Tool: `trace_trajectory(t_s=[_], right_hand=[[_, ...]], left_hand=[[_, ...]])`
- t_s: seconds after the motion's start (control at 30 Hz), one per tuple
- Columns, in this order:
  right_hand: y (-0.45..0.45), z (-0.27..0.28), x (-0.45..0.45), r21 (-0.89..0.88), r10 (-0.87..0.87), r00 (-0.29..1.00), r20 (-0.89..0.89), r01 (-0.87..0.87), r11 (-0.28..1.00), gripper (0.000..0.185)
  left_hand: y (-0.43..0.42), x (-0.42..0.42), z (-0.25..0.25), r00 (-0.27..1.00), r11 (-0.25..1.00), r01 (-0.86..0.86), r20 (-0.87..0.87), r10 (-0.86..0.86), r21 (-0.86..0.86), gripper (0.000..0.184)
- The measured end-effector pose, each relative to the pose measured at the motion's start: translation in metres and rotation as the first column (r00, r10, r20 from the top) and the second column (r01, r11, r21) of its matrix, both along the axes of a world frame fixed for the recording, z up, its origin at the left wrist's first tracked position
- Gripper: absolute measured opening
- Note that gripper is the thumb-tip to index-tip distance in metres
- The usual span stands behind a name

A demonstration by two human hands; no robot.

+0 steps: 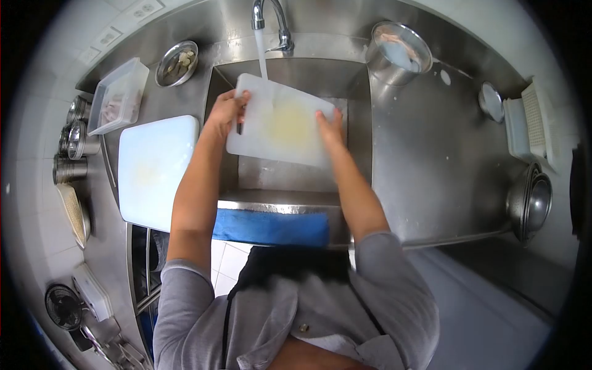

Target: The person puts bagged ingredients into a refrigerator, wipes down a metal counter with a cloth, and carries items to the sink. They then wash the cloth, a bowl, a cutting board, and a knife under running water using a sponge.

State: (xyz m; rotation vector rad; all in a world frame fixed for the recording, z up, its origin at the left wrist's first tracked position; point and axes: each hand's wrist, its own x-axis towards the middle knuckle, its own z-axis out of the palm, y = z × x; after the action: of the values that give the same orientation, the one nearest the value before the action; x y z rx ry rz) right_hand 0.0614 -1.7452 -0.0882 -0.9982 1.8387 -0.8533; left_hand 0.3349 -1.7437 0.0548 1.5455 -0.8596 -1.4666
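A white cutting board (287, 123) with a yellowish stain in its middle is held tilted over the steel sink (365, 142). My left hand (228, 111) grips its left edge, close to the handle slot. At the right edge my right hand (331, 126) holds on, thumb on top and the other fingers partly hidden. Water runs from the tap (258, 18) onto the board's upper part.
Left of the sink lies a larger white cutting board (157, 172). Behind it are a plastic container (120, 95) and a metal bowl (177, 63). A steel pot (399, 52) stands back right; stacked bowls (530, 203) lean far right. A blue cloth (271, 228) hangs in front.
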Motion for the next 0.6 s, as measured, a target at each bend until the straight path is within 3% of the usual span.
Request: trace_trajectory(t_s=[0.1,0.13,0.2,0.23,0.27,0.3,0.33,0.4,0.5,0.53,0.6], right_hand=[[-0.02,0.003,-0.023,0.097,0.029,0.962,0.273,-0.057,0.994,0.064],[-0.016,0.046,-0.029,0.115,0.033,0.949,0.313,-0.072,0.991,0.046],[-0.016,0.053,-0.049,-0.001,0.13,0.928,0.35,-0.138,0.99,0.039],[-0.015,0.057,-0.061,-0.069,0.121,0.916,0.382,-0.102,0.992,0.029],[0.007,0.115,-0.066,-0.067,0.01,0.842,0.539,0.031,0.997,0.024],[0.017,0.132,-0.069,-0.117,0.02,0.858,0.514,0.047,0.992,0.022],[0.023,0.127,-0.076,-0.135,-0.041,0.884,0.466,0.117,0.984,0.021],[0.047,0.141,-0.074,-0.171,-0.087,0.86,0.502,0.198,0.965,0.025],[0.083,0.156,-0.063,-0.246,-0.073,0.821,0.566,0.253,0.936,0.025],[0.091,0.157,-0.057,-0.274,-0.054,0.805,0.591,0.263,0.925,0.025],[0.1,0.153,-0.043,-0.194,-0.112,0.727,0.677,0.324,0.926,0.024]], left_hand=[[0.018,0.027,-0.014,0.994,0.995,-0.096,-0.047,0.097,0.024,0.02],[0.018,0.029,-0.024,0.997,0.997,-0.08,0.007,0.08,0.024,0.019],[0.022,0.037,-0.051,0.991,0.997,-0.068,0.115,0.063,0.035,0.018],[0.019,0.029,-0.058,0.986,0.996,-0.074,0.154,0.064,0.059,0.023],[0.002,0.02,-0.097,0.971,0.998,-0.048,0.236,0.037,0.041,0.03],[-0.009,0.004,-0.097,0.942,0.999,-0.023,0.336,0.01,0.033,0.037],[-0.013,-0.011,-0.083,0.952,0.993,0.031,0.299,-0.064,0.115,0.043],[-0.025,-0.037,-0.075,0.986,1.0,0.016,0.166,-0.016,-0.002,0.036],[-0.044,-0.057,-0.076,0.961,0.997,-0.071,0.266,0.071,-0.01,0.05],[-0.047,-0.054,-0.074,0.967,0.999,-0.023,0.252,0.033,-0.042,0.063],[-0.055,-0.038,-0.064,0.913,0.998,0.057,0.407,-0.036,-0.04,0.065]])
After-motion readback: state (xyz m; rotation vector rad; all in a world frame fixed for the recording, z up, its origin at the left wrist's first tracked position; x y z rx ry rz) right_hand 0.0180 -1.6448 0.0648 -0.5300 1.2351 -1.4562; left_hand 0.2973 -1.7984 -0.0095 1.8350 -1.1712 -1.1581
